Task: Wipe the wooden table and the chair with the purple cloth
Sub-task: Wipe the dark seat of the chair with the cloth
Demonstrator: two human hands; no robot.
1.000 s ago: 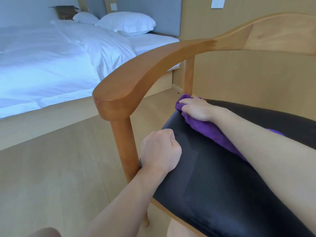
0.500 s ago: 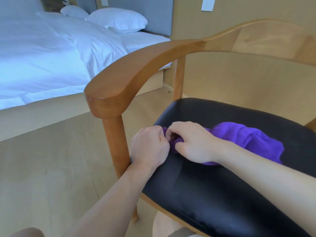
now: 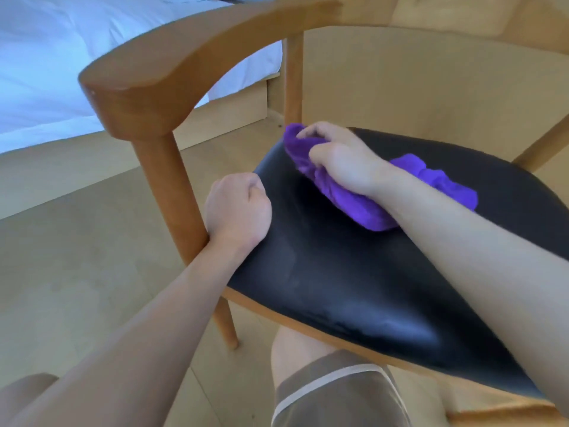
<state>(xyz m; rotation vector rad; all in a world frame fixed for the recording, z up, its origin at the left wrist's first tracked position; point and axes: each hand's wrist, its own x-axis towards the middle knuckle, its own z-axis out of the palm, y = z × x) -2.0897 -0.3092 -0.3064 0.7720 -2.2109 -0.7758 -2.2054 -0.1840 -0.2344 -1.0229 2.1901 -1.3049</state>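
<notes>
A wooden chair with a curved armrest and a black padded seat fills the view. My right hand grips the bunched purple cloth and presses it on the seat's far left part. The cloth trails out to the right behind my forearm. My left hand is curled into a fist, holding nothing, and rests on the seat's left edge beside the front leg of the chair.
A bed with white bedding stands at the upper left on a wooden base. Light wood flooring lies left of the chair. A wood-panelled wall is behind it. My knee in grey shorts is under the seat's front edge.
My right hand has pushed the cloth from beside my left hand toward the seat's far left corner. My left hand stays put on the seat edge. The view has tilted down.
</notes>
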